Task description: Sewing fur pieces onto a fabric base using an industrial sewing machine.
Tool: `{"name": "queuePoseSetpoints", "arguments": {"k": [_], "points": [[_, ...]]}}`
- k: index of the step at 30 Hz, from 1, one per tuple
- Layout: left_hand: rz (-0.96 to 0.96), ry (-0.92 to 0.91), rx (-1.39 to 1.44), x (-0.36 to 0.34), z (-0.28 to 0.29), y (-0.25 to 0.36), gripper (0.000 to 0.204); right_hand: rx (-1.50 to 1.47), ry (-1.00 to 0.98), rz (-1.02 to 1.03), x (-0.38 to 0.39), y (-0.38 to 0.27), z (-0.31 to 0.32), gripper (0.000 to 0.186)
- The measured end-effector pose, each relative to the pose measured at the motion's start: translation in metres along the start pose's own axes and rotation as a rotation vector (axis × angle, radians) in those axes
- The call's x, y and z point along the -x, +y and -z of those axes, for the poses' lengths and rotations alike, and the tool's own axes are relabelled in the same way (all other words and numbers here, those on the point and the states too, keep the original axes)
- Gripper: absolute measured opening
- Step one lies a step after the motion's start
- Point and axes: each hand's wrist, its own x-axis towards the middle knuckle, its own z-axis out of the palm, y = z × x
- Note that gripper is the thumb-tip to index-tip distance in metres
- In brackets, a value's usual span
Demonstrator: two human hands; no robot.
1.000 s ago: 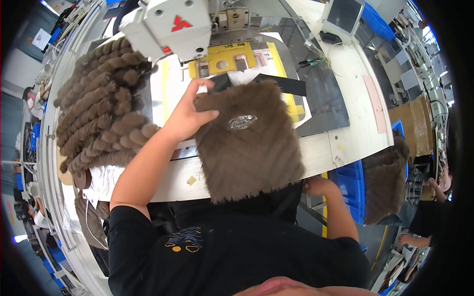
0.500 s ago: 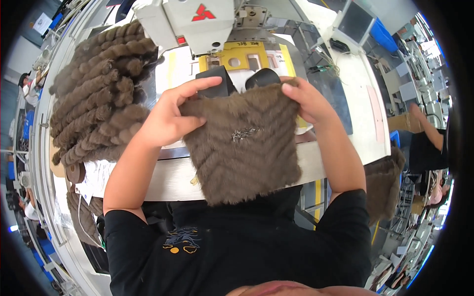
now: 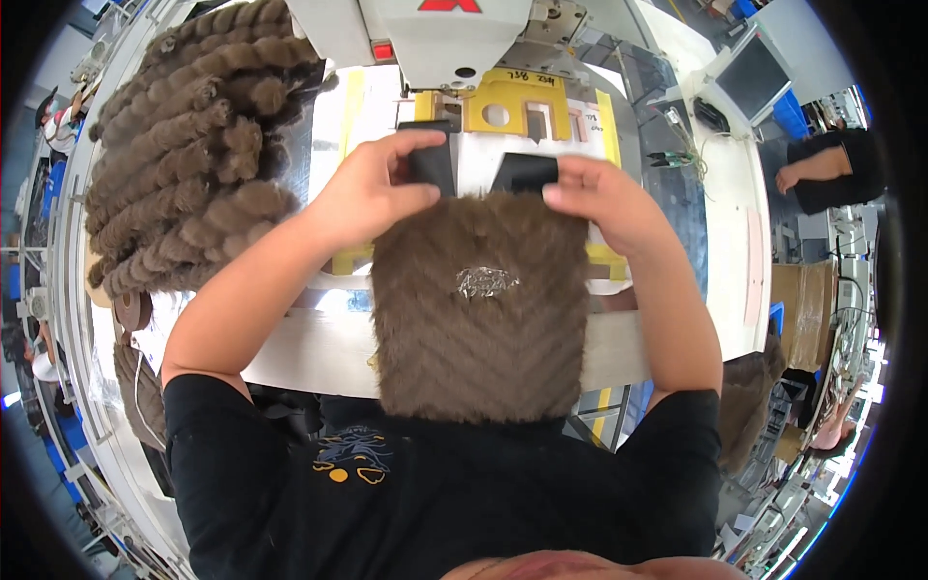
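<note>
A brown fur panel (image 3: pixel 478 338) with a chevron pile and a small silvery patch (image 3: pixel 486 281) hangs over the table's near edge. Two black flaps stick out beyond its top edge, a left flap (image 3: pixel 437 174) and a right flap (image 3: pixel 525 172). My left hand (image 3: pixel 382 188) grips the upper left corner, thumb at the fur's edge and index finger stretched across the left flap. With thumb and curled fingers, my right hand (image 3: pixel 614 198) pinches the upper right corner beside the right flap. The fingers beneath the panel are hidden.
Just beyond my hands is a white sewing machine head (image 3: pixel 454 48) over a yellow template (image 3: pixel 495 114). Brown fur strips (image 3: pixel 184 145) are piled at the left. A monitor (image 3: pixel 752 79) and small cutting tools (image 3: pixel 672 158) lie to the right. Another person's arm (image 3: pixel 817 169) shows farther right.
The panel has straightened and its flaps now reach toward the template. My left hand has shifted inward along the top edge, and my right hand has moved slightly down and right.
</note>
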Motion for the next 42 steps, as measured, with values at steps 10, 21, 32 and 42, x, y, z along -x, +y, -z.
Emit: {"name": "queuePoseSetpoints", "arguments": {"k": [10, 21, 32, 42], "points": [[0.061, 0.401, -0.11, -0.009, 0.019, -0.003, 0.044, -0.027, 0.541, 0.188, -0.017, 0.01, 0.024, 0.016], [-0.02, 0.481, -0.438, -0.073, 0.042, -0.003, 0.039, 0.543, 0.641, 0.056, -0.056, -0.023, 0.065, 0.028], [0.062, 0.311, 0.099, 0.043, 0.007, 0.016, 0.067, 0.27, 0.588, -0.025, 0.02, -0.001, 0.032, 0.056], [0.276, 0.241, 0.024, 0.034, -0.011, 0.009, 0.068, -0.116, 0.477, 0.059, 0.031, 0.015, 0.002, 0.027]]}}
